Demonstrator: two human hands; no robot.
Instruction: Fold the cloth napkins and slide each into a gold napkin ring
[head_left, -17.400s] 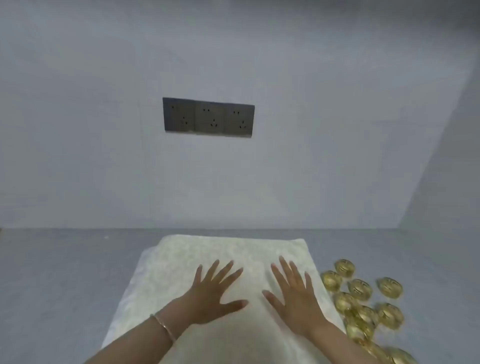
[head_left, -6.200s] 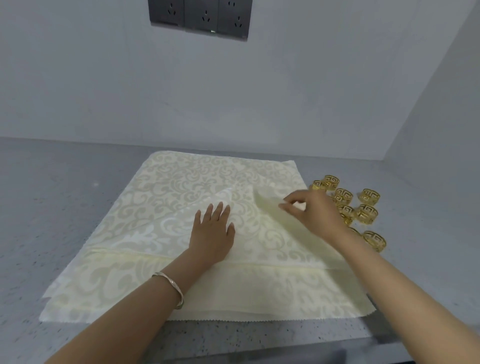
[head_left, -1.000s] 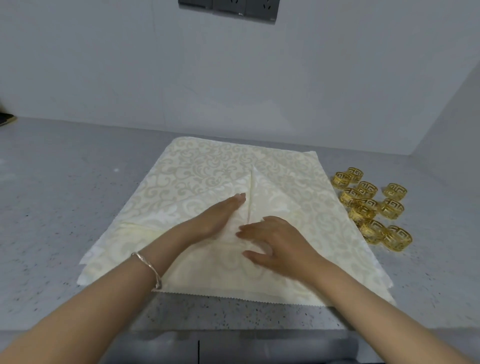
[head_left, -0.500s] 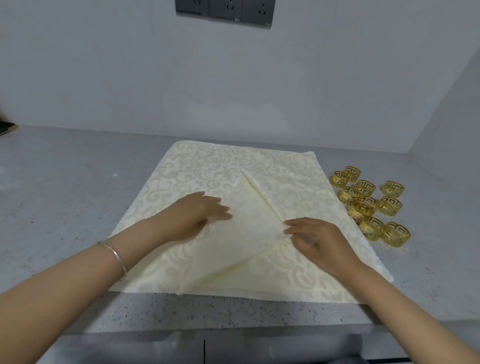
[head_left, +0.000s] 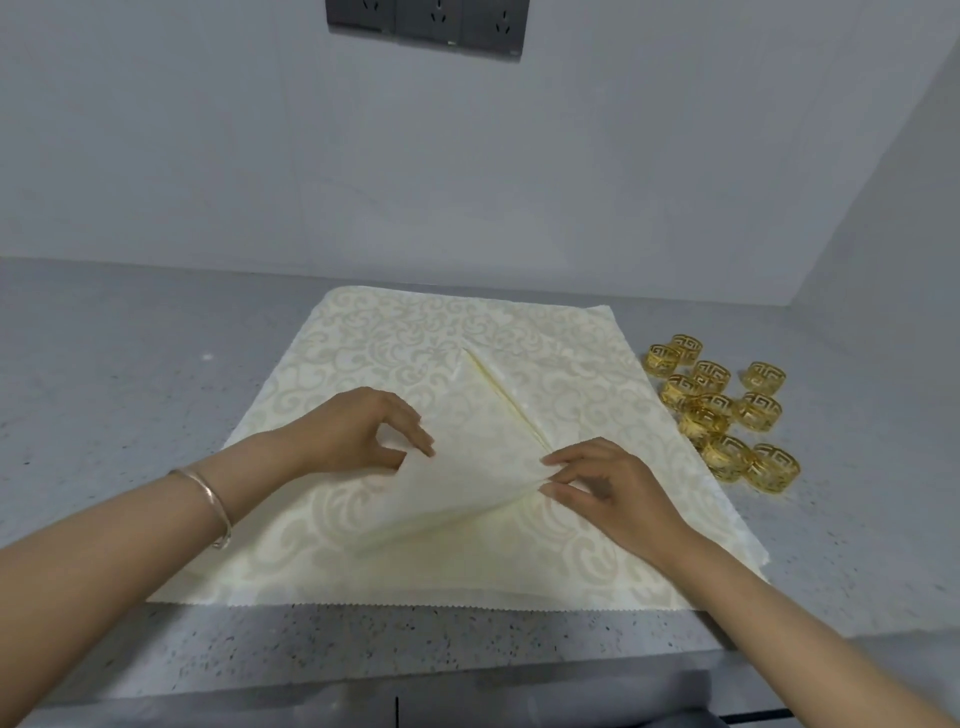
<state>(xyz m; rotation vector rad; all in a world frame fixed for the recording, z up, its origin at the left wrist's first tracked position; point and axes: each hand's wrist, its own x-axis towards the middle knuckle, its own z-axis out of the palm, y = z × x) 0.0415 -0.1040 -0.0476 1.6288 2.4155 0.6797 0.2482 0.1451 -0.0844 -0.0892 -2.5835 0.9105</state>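
Behind everything, a plain pale grey wall (head_left: 467, 156), meeting a second wall in a corner at right. Below it, a grey speckled stone surface (head_left: 104, 364), front edge running across the bottom of the view.

In the middle of that surface, a flat stack of cream cloth napkins (head_left: 389, 332) with a woven scroll pattern, near edge zigzag-cut and close to the front edge. On top of the stack, a plain-faced cream napkin folded into a long narrow triangle (head_left: 478, 467), point aimed toward the wall, wide end toward the person.

To the right of the stack, on bare surface, a loose cluster of gold openwork napkin rings (head_left: 722, 410) with a key pattern, several touching one another.

Two bare forearms reaching in from the bottom corners. At the triangle's left edge, the left hand (head_left: 353, 431), fingers curled, thumb and forefinger tips closed on the cloth. At the triangle's right corner, the right hand (head_left: 613, 483), thumb and forefinger pinching the layered edge, other fingers loosely bent above the stack.

High on the wall, cut by the top edge, a dark grey socket panel (head_left: 426, 21). On the left wrist, a thin rose-gold bangle (head_left: 208, 499).
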